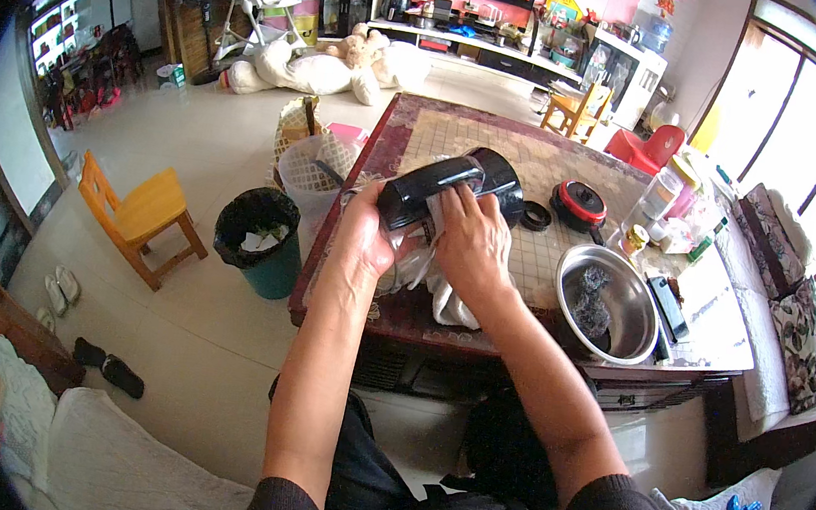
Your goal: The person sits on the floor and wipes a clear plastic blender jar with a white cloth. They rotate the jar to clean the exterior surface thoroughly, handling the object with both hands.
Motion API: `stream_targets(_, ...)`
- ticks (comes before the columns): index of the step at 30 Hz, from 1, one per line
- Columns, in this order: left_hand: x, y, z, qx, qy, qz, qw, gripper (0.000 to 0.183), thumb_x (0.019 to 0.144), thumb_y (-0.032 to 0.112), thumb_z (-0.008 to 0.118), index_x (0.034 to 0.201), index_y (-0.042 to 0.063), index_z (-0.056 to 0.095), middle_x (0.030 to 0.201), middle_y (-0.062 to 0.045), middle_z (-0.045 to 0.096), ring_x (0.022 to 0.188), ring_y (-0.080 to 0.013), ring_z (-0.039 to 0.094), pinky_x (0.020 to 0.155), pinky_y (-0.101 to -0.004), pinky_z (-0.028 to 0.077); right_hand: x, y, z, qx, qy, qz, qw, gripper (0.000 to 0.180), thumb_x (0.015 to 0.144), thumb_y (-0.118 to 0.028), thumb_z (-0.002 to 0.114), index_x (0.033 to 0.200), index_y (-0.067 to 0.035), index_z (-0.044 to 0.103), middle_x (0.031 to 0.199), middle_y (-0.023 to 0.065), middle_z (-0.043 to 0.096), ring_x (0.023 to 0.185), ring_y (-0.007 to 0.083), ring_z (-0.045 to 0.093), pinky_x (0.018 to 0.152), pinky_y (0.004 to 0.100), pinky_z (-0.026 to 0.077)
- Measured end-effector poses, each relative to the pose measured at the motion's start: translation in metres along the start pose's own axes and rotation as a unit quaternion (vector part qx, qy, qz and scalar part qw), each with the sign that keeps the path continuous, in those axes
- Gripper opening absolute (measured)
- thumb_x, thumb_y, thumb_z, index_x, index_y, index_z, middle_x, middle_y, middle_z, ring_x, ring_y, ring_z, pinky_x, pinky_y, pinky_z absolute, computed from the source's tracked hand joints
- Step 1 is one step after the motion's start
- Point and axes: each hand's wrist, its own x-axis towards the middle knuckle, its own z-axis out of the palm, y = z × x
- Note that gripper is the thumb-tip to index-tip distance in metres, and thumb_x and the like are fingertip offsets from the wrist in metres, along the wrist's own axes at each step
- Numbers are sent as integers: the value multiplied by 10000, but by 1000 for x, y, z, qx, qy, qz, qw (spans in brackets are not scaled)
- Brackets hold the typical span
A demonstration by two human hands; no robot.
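Note:
A glossy black handled appliance, which looks like a jug or blender body [501, 179], is tilted above the near part of the table. Its lower left end rests against the palm of my left hand [368, 239]. My right hand [474, 240] presses a white cloth [454, 304] to its near side, below the handle; the cloth hangs down to the tabletop. Right of the appliance lie a black ring [535, 216] and a round black lid with a red rim [581, 204]. A steel bowl [635, 303] near my right forearm holds dark steel-wool scourers [588, 313].
The patterned table [460, 129] has a dark red border. At its right are a clear bottle [658, 197], a small jar [634, 240] and a dark phone-like object [668, 307]. Left of it stand a lined bin [257, 253], a clear plastic tub [305, 160] and a wooden chair [150, 203].

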Motion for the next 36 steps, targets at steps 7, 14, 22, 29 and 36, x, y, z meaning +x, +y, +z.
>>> stream_targets(7, 8, -5, 2, -72, -42, 8, 996, 358, 947, 280, 416, 1052, 29, 648, 998, -130, 685, 916, -282, 657, 837, -437, 542, 2, -23, -7, 208, -30, 96, 973, 347, 763, -39, 492, 1083, 35, 605, 1124, 226, 612, 991, 407, 561, 875, 449, 461)
stream_targets(14, 19, -3, -3, -81, -66, 4, 995, 346, 949, 221, 405, 1082, -13, 623, 1019, -155, 684, 935, -271, 666, 873, -415, 540, -13, -21, 5, 305, 28, 57, 950, 463, 724, -8, 487, 1171, 51, 591, 1214, 244, 591, 1029, 426, 563, 964, 427, 430)
stream_targets(22, 28, 16, -12, -80, -143, 52, 985, 476, 1025, 353, 295, 1159, 9, 595, 1074, -161, 669, 999, -270, 641, 923, -414, 507, -31, -29, 19, 173, 37, -62, 982, 639, 759, -115, 575, 1381, -30, 455, 1356, 217, 466, 1312, 406, 379, 1087, 524, 287)
stream_targets(29, 7, 11, -11, 68, -104, -11, 992, 880, 872, 792, 222, 1401, 127, 450, 1341, -129, 560, 1251, -239, 503, 1012, -457, 422, -11, -10, 59, 150, 122, 79, 978, 590, 815, -87, 519, 1393, -20, 426, 1430, 246, 385, 1357, 431, 309, 1140, 510, 210)
stream_targets(36, 4, 2, 4, 11, -118, 12, 993, 917, 867, 792, 259, 1372, 54, 463, 1345, -141, 552, 1241, -234, 518, 1001, -466, 442, -4, -5, 71, 135, 134, 95, 977, 584, 831, -107, 528, 1394, -4, 412, 1415, 260, 413, 1351, 445, 328, 1133, 518, 220)
